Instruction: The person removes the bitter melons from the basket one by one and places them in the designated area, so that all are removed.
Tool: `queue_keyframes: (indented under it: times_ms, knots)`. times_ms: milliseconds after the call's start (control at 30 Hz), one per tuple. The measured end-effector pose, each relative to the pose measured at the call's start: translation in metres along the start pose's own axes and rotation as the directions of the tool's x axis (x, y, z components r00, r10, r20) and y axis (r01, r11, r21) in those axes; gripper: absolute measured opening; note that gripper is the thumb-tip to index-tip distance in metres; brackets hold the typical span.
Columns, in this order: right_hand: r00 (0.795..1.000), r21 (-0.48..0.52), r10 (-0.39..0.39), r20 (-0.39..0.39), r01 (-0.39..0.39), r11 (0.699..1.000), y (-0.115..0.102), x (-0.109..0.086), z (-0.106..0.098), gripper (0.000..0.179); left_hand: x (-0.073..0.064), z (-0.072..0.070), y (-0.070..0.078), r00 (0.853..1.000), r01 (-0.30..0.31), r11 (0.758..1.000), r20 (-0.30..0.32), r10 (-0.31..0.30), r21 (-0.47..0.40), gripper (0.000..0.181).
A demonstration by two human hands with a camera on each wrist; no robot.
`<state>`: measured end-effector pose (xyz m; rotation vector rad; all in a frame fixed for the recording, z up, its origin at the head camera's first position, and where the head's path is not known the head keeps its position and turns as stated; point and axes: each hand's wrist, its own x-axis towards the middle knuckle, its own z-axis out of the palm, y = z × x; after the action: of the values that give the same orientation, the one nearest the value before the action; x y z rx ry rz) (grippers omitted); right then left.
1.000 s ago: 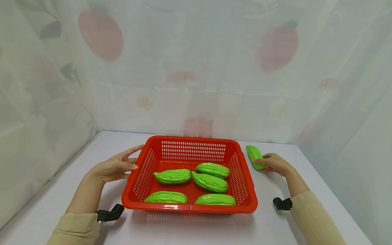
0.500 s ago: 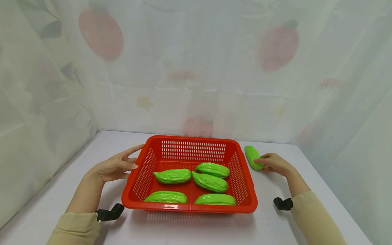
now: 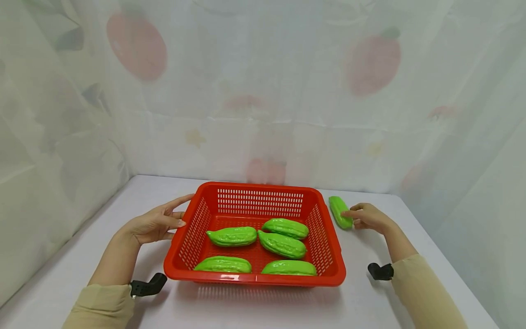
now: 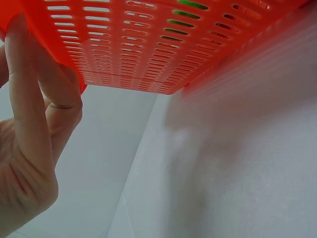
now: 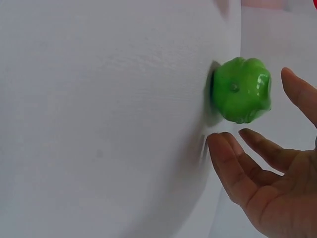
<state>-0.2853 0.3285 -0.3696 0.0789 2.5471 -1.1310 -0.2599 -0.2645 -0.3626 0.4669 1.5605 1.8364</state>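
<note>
A red plastic basket [image 3: 263,279] with slotted walls stands in the middle of the table, holding several green bitter melons [image 3: 231,236]. At its left rim, my left hand [image 3: 154,225] grips the edge with thumb and fingers; in the left wrist view the left hand [image 4: 42,104] reaches up to that rim. Another bitter melon [image 3: 339,211] lies on the table just right of the basket. Beside its near end is my right hand [image 3: 370,217], fingers spread. The right wrist view shows a gap between the right hand [image 5: 270,171] and that bitter melon [image 5: 241,90].
A white table [image 3: 255,310] carries everything. Behind it hangs a pale curtain [image 3: 263,91] with faded fruit prints, and more curtain closes both sides. Black wrist cameras [image 3: 149,285] are strapped to both forearms.
The bitter melon on the table shifted slightly left and rolled, so its pointed tip no longer shows. My right hand has let go and drawn slightly back. The left hand and basket stayed put.
</note>
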Motion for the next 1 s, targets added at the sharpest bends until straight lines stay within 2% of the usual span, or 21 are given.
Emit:
queue_keyframes:
  times_ms: [167, 400, 633, 1000]
  knots:
    - [0.997, -0.064, -0.022, -0.071, 0.018, 0.998, -0.008, -0.003, -0.007, 0.078, 0.000, 0.000, 0.000, 1.000, 0.002, 1.000, -0.002, -0.002, 0.001, 0.081]
    - [0.989, -0.037, -0.114, -0.099, 0.111, 0.993, -0.032, -0.007, -0.019, 0.078, 0.000, 0.000, 0.000, 1.000, 0.006, 1.000, -0.012, -0.006, 0.003, 0.079]
    - [0.965, -0.011, -0.225, -0.133, 0.225, 0.974, -0.061, -0.013, -0.022, 0.071, 0.000, 0.000, 0.000, 1.000, 0.001, 1.000, -0.004, -0.001, -0.006, 0.080]
    - [0.931, -0.031, -0.328, -0.159, 0.328, 0.944, -0.100, -0.021, -0.016, 0.063, 0.000, 0.000, 0.000, 1.000, -0.002, 1.000, 0.002, 0.002, -0.006, 0.081]
